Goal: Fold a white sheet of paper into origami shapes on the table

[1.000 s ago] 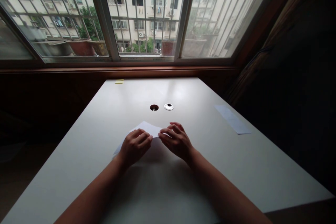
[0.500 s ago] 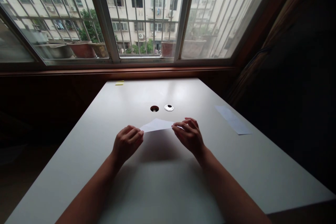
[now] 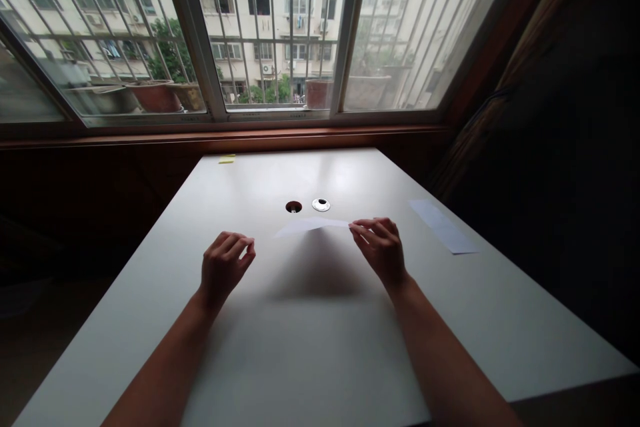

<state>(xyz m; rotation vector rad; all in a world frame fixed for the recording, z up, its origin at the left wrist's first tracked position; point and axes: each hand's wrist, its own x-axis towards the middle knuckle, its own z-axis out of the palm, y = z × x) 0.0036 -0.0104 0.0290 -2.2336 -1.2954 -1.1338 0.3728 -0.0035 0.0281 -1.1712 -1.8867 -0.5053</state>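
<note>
A white sheet of paper point(image 3: 313, 224) with a crease is raised above the white table point(image 3: 310, 367), and its shadow falls on the surface below. Pinched at the paper's right corner are the fingertips of my right hand point(image 3: 383, 247). My left hand point(image 3: 225, 263) hovers to the left of the paper, apart from it, with thumb and forefinger curled together and nothing visible between them. Another piece of white paper point(image 3: 443, 227) lies flat near the table's right edge.
Beyond the paper, a round cable hole point(image 3: 293, 207) sits beside a silver ring-shaped cover point(image 3: 321, 205). Yellow sticky notes point(image 3: 227, 159) lie at the far left corner. A barred window point(image 3: 270, 27) rises behind the table, and a dark curtain point(image 3: 530, 67) hangs at right.
My left hand has let go of the paper's left end and drawn back to the left. My right hand has shifted right and slightly away with the paper.
</note>
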